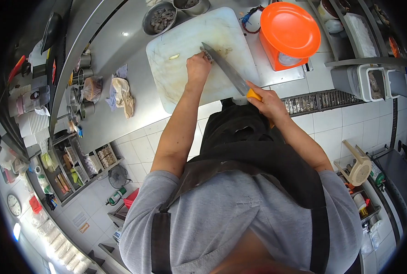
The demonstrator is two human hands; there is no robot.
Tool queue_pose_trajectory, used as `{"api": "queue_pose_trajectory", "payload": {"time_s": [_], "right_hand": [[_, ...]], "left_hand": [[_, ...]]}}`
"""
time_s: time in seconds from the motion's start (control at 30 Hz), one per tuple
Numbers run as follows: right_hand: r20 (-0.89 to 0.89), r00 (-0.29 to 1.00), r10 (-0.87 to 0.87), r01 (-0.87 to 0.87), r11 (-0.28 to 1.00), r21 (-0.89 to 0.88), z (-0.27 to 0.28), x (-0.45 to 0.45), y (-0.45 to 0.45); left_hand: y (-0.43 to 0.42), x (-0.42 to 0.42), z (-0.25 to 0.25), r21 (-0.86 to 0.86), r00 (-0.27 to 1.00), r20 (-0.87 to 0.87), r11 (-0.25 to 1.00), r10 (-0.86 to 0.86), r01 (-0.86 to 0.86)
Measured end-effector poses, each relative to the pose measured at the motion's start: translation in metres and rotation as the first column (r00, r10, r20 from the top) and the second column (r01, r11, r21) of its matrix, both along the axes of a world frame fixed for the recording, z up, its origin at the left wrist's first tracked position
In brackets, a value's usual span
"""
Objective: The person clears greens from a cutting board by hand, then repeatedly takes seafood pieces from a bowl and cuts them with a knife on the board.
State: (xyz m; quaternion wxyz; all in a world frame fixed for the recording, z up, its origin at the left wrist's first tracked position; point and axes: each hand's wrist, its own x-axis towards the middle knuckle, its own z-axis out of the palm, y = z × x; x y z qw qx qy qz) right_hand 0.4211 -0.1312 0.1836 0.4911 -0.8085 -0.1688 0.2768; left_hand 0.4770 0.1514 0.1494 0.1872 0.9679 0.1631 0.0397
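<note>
A long knife (pixel 228 71) with a yellow handle is in my right hand (pixel 271 104), its blade lying across the white cutting board (pixel 167 77) with the tip near a small greyish piece of food (pixel 207 55). The fingers of my left hand (pixel 198 68) are curled and press on that piece, just left of the blade. A small pale yellow scrap (pixel 174 57) lies on the board to the left. Beyond the board's far edge, a metal bowl (pixel 159 19) holds greyish chunks.
An orange plate (pixel 289 28) tops an orange container (pixel 276 57) right of the board. Crumpled cloths (pixel 122 97) lie on the steel counter (pixel 144 107) to the left. A second metal bowl (pixel 195 8) stands at the back. A floor grate (pixel 322 101) runs along the right.
</note>
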Motion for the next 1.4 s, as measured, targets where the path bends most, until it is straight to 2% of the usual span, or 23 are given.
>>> {"api": "queue_pose_trajectory", "payload": {"time_s": [0.03,0.17,0.27,0.33,0.53,0.63,0.67,0.7,0.73,0.8,0.87,1.03,1.1,1.17,1.23,1.4], "right_hand": [[0.065,0.998,-0.005,0.004,1.0,0.014,-0.006,-0.001,-0.002],[0.064,0.998,-0.019,0.02,1.0,-0.015,0.002,0.003,-0.007],[0.053,0.999,0.012,-0.011,1.0,-0.019,0.008,0.002,-0.009],[0.119,0.991,0.066,-0.062,0.997,-0.041,0.006,-0.002,-0.01],[0.133,0.991,0.032,-0.021,0.996,-0.083,0.007,-0.003,-0.021],[0.11,0.992,0.065,-0.052,0.992,-0.114,0.022,-0.005,-0.034],[0.107,0.992,0.067,-0.055,0.992,-0.115,0.03,-0.006,-0.038],[0.0,0.997,0.074,-0.073,0.985,-0.153,0.039,-0.006,-0.042],[-0.104,0.992,0.076,-0.094,0.977,-0.19,0.044,-0.007,-0.045],[-0.116,0.99,0.083,-0.104,0.977,-0.188,0.042,-0.013,-0.052],[-0.131,0.988,0.082,-0.106,0.977,-0.186,0.042,-0.017,-0.055],[-0.004,0.99,0.139,-0.138,0.98,-0.145,0.032,-0.022,-0.056],[-0.038,0.992,0.122,-0.127,0.979,-0.16,0.034,-0.022,-0.057],[-0.07,0.992,0.106,-0.117,0.977,-0.177,0.033,-0.023,-0.059],[0.028,0.996,0.09,-0.085,0.986,-0.145,0.028,-0.025,-0.062],[0.085,0.987,0.137,-0.122,0.979,-0.166,0.029,-0.026,-0.058]], "left_hand": [[0.0,0.0,0.0,0.0,1.0,0.0,1.0,0.0,0.0],[0.003,0.001,-0.001,0.016,1.0,-0.003,1.0,-0.014,0.014],[0.004,0.002,0.0,0.013,0.999,-0.032,1.0,-0.023,0.024],[0.003,0.001,0.002,0.004,0.998,-0.061,1.0,-0.019,0.019],[0.007,-0.002,-0.001,0.009,1.0,0.015,1.0,-0.007,0.007],[0.013,-0.004,0.01,-0.064,0.994,0.088,0.995,-0.072,0.077],[0.017,-0.005,0.012,-0.024,0.964,0.146,0.974,-0.22,0.226],[0.02,-0.007,0.013,0.024,0.911,0.197,0.931,-0.362,0.365],[0.022,-0.008,0.013,0.024,0.913,0.199,0.933,-0.357,0.36],[0.025,-0.007,0.013,-0.056,0.924,0.11,0.926,-0.366,0.373],[0.028,-0.008,0.01,-0.061,0.927,0.125,0.93,-0.353,0.362],[0.03,-0.012,0.002,-0.058,0.928,0.183,0.939,-0.324,0.339],[0.029,-0.012,0.002,-0.145,0.949,0.147,0.943,-0.279,0.3],[0.028,-0.012,0.002,-0.138,0.949,0.155,0.945,-0.274,0.295],[0.028,-0.011,0.002,-0.13,0.949,0.164,0.948,-0.269,0.291],[0.027,-0.011,0.001,-0.12,0.952,0.154,0.951,-0.264,0.284]]}}
